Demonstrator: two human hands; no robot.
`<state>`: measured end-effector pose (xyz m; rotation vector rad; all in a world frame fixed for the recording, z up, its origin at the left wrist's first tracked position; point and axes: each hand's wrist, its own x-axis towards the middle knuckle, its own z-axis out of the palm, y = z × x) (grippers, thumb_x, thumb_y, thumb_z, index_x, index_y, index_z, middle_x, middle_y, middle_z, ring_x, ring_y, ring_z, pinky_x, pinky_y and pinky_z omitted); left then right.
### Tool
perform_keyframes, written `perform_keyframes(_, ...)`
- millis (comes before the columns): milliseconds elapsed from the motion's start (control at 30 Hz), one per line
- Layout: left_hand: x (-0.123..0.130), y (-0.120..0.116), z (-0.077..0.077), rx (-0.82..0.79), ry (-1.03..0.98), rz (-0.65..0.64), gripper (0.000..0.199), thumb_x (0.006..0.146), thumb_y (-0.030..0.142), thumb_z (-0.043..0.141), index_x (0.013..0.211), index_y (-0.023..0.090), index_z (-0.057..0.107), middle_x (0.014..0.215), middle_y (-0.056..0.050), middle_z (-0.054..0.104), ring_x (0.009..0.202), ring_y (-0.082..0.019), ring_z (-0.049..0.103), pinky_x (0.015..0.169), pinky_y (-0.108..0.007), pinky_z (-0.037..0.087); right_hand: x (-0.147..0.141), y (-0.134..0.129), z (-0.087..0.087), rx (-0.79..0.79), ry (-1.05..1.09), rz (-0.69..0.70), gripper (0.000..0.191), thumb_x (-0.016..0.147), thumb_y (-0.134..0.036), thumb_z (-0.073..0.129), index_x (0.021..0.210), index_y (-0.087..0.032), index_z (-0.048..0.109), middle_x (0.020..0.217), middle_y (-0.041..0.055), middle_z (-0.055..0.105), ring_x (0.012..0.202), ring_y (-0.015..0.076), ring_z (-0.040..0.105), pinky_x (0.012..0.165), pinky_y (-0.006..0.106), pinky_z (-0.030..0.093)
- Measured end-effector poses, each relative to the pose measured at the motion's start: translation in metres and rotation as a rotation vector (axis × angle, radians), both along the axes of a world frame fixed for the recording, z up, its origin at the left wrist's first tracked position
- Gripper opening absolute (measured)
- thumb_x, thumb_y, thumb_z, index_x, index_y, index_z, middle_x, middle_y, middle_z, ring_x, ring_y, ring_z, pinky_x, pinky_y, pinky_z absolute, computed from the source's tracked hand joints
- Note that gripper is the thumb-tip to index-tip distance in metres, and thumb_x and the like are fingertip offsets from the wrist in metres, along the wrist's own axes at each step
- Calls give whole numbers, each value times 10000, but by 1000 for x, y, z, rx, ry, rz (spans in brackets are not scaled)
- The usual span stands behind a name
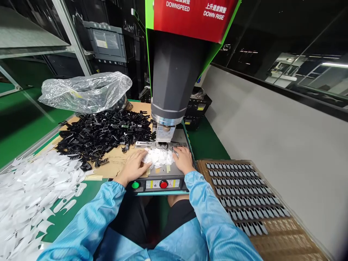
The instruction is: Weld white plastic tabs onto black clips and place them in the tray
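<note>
My left hand lies with fingers stretched out at the left side of a small heap of thin white plastic pieces. On the heap's right side rests my right hand, its fingers extended and its thumb near the pieces. The heap sits between both hands on the dark machine base, in front of the metal fixture. Just above that fixture hangs the block-shaped metal head of the press. Neither hand visibly grips anything, though some fingertips are hard to make out.
Black curved plastic parts are piled on cardboard at the left, behind a larger white heap. A clear plastic bag lies behind them. Green and red buttons face me. A brown tray holds rows of grey pieces.
</note>
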<state>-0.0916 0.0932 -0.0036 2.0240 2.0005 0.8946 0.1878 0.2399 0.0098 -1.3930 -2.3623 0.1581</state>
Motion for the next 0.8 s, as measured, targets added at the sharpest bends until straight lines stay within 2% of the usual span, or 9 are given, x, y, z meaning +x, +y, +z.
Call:
perform_keyframes(233,1,-1,0,2,11,9,679,996,645,602,1547,250,579,1559,-131,604,1452,-363,536,1224,-552,406,-11,-2,2,-35,-90,-64,438,1092,-443,499,1465,-314,689,1550,44,626,1492,331,421,1198,495,353)
perform_keyframes(467,1,-2,2,-2,19,11,673,997,647,598,1540,250,589,1566,-129,600,1456,-368,534,1224,-560,407,-9,-5,2,-38,-67,-92,429,1099,-434,492,1425,-267,715,1518,50,661,1458,307,482,1204,472,328)
perform_keyframes(600,2,-2,3,-20,41,10,698,1002,656,578,1558,234,567,1575,-134,591,1454,-364,531,1216,-561,412,9,-15,-1,3,6,-97,383,1097,-392,501,1352,-245,746,1433,71,710,1387,300,541,1170,445,348)
perform_keyframes(800,4,-1,0,-40,54,-7,738,995,669,582,1576,217,534,1636,-149,527,1506,-376,474,1251,-582,372,34,-32,-8,50,134,-72,289,1076,-337,506,1147,-199,749,1195,114,757,1155,275,637,1052,386,427)
